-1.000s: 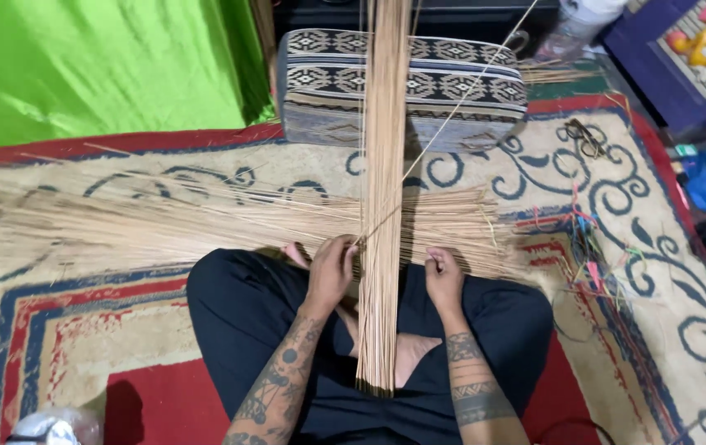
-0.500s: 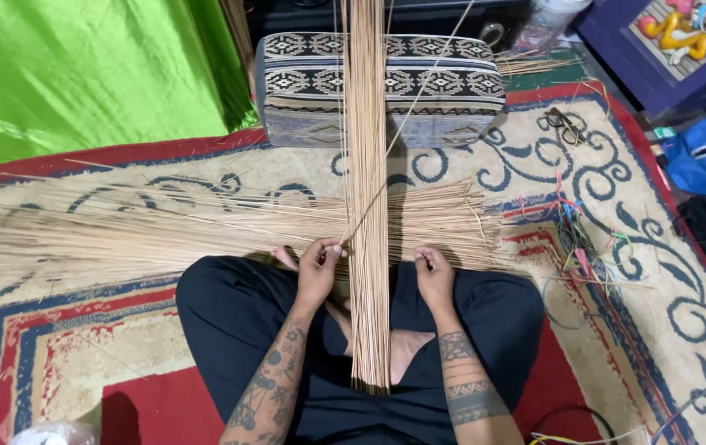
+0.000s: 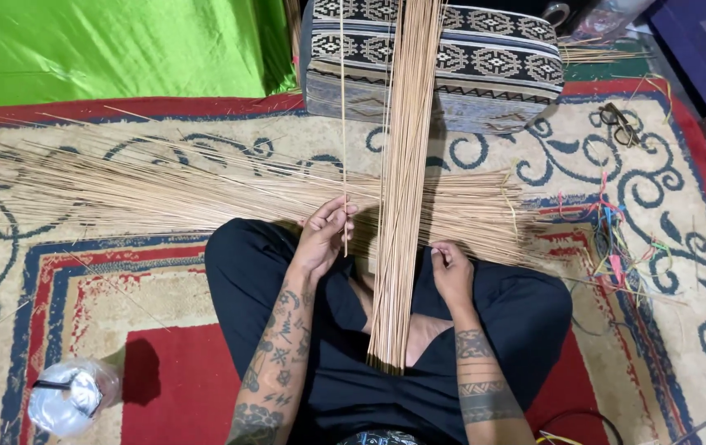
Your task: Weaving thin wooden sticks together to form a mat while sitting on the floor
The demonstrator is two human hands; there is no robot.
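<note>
- Patterned carpet [image 3: 81,272] in cream, blue and red lies under me; I sit cross-legged on it, so the work rests across my lap.
- Green cloth [image 3: 106,45] covers the far left, and a woven black-and-white cushion [image 3: 485,58] sits far, ahead of me.
- Pale thin sticks [image 3: 163,194] fan out left to right over the carpet, their long axis crosswise just beyond my knees.
- A second bundle [image 3: 402,189] crosses them, running near to far, its near ends on my lap.
- My left hand [image 3: 324,239] pinches one single stick [image 3: 343,124] between its fingers, held upright, pointing far, apart from the bundle, probably to place it.
- My right hand [image 3: 452,272] rests against the bundle's right edge, fingers curled, seemingly steadying it.
- Coloured strings [image 3: 617,247] lie right; a clear plastic cup [image 3: 69,400] stands near left.
</note>
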